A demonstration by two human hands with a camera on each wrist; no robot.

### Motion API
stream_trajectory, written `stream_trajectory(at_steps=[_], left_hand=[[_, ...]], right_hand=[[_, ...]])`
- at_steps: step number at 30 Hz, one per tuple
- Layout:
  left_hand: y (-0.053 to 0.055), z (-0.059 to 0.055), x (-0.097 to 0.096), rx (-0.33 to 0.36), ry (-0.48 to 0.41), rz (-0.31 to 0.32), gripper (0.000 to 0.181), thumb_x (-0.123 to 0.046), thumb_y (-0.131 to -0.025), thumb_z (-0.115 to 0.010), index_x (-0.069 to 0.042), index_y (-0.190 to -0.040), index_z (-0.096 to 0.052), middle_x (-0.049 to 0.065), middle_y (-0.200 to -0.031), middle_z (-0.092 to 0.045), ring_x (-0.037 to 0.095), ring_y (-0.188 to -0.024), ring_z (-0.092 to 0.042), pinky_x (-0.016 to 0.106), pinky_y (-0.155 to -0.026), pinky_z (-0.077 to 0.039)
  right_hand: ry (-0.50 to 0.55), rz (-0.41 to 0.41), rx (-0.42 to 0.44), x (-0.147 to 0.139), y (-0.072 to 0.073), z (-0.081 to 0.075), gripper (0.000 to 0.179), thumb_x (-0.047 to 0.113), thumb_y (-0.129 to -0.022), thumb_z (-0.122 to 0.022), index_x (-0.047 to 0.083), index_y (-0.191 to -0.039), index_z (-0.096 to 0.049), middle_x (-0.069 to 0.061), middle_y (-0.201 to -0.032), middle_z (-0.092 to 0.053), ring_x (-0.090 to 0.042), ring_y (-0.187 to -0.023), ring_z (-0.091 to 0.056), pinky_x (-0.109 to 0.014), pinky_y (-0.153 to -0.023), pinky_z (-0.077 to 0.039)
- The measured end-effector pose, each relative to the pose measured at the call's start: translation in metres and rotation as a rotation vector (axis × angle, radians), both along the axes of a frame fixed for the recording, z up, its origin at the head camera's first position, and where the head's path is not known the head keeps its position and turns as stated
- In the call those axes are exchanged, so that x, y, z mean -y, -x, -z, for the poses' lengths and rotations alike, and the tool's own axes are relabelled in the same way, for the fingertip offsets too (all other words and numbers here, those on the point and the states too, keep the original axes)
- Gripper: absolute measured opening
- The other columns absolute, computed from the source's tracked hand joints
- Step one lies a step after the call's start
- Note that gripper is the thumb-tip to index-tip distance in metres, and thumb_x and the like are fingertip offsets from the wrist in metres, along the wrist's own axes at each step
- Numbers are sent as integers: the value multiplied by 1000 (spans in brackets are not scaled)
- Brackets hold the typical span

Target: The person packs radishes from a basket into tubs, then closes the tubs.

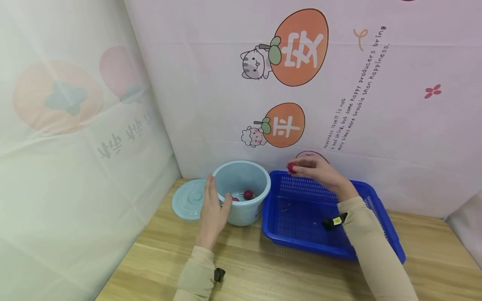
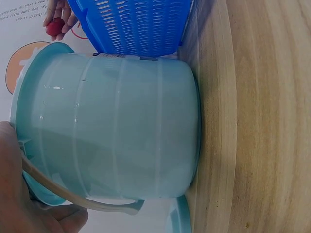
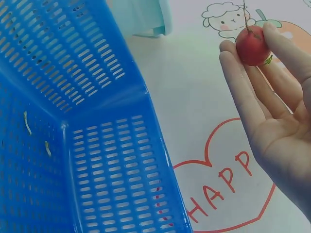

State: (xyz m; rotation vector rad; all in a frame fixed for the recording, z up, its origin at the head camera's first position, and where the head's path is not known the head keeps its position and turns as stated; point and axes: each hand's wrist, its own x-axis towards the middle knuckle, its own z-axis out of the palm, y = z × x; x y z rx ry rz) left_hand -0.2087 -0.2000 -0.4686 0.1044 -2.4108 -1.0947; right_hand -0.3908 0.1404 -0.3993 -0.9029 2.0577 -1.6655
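My right hand (image 1: 314, 171) pinches a small red radish (image 3: 252, 46) between thumb and fingertips, above the back rim of the blue basket. A thin root and a green stub show on it in the right wrist view. Against the left rim of the light-blue bucket (image 1: 246, 213) rests my left hand (image 1: 214, 211), its fingers fairly straight and the thumb at the near rim. Inside the bucket lies a radish (image 1: 248, 194), with part of another red one beside it. The bucket's handle (image 2: 77, 198) hangs down near the left fingers.
The blue perforated basket (image 1: 301, 246) stands right of the bucket, with thin root bits (image 3: 47, 148) inside. A light-blue lid (image 1: 188, 200) lies left of the bucket on the wooden table (image 1: 248, 259). A printed cloth (image 1: 214, 83) hangs close behind.
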Motion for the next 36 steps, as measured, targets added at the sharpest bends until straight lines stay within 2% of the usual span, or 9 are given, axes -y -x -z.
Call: stream_trajectory(at_steps=[3, 6, 10, 13, 19, 24, 27, 33, 36], left_hand=[[0, -1, 1, -5, 1, 2, 77, -36, -108, -55, -5, -169, -18, 4, -177, -12, 36, -147, -44, 57, -110, -48], [-1, -1, 1, -1, 0, 6, 77, -37, -108, -54, -5, -169, -18, 4, -177, -12, 35, -148, -42, 56, -111, -47], [-2, 0, 1, 3, 2, 10, 78, -39, -108, -53, -6, -169, -18, 4, -177, -12, 36, -145, -47, 56, -108, -49], [-2, 0, 1, 3, 1, 4, 78, -39, -108, -54, -6, -169, -18, 3, -177, -13, 36, -143, -48, 57, -107, -50], [-1, -1, 1, 8, -2, 6, 77, -37, -109, -54, -6, -169, -18, 1, -177, -11, 34, -148, -43, 56, -110, -48], [-1, -1, 2, 21, -16, -1, 76, -38, -109, -53, -7, -169, -18, -1, -177, -10, 33, -149, -42, 56, -111, -46], [0, -1, 3, 21, -18, -1, 76, -40, -109, -52, -8, -169, -18, -1, -177, -10, 33, -149, -41, 56, -112, -46], [-2, 0, 3, 1, -7, 0, 78, -38, -107, -54, -6, -169, -18, 5, -177, -13, 39, -137, -54, 57, -104, -52], [-1, -1, 2, 4, -7, 4, 78, -36, -107, -55, -5, -169, -18, 6, -177, -12, 38, -142, -50, 58, -107, -49]], right_hand=[[22, -5, 1, 0, 0, -1, 38, 13, -104, -68, -7, -137, -64, -21, -128, -71, -32, -117, -70, -46, -100, -56], [37, -3, 24, 0, -1, 0, 39, 12, -104, -69, -8, -137, -64, -26, -130, -68, -31, -116, -71, -50, -102, -55], [36, -11, 37, 3, -5, 2, 39, 13, -104, -69, -7, -137, -64, -35, -135, -62, -40, -120, -68, -57, -105, -50], [38, -38, 37, 13, -8, 3, 40, 14, -104, -68, -5, -139, -64, -37, -137, -60, -40, -122, -67, -60, -107, -48], [57, -79, 36, 45, -16, 0, 39, 17, -104, -70, -1, -138, -66, -27, -133, -67, -32, -119, -69, -52, -105, -52], [80, -99, 36, 74, -20, -2, 37, 18, -103, -71, 2, -136, -69, -19, -128, -72, -30, -118, -70, -45, -103, -55], [99, -125, 41, 92, -22, 0, 35, 15, -102, -71, 2, -134, -70, -21, -129, -71, -31, -118, -69, -50, -105, -54], [72, -148, 67, 124, -26, 5, 35, 17, -101, -73, 5, -134, -72, -15, -130, -72, -30, -120, -68, -54, -107, -51], [56, -132, 63, 130, -27, 5, 36, 20, -100, -75, 7, -133, -73, -13, -129, -72, -30, -120, -68, -54, -107, -51]])
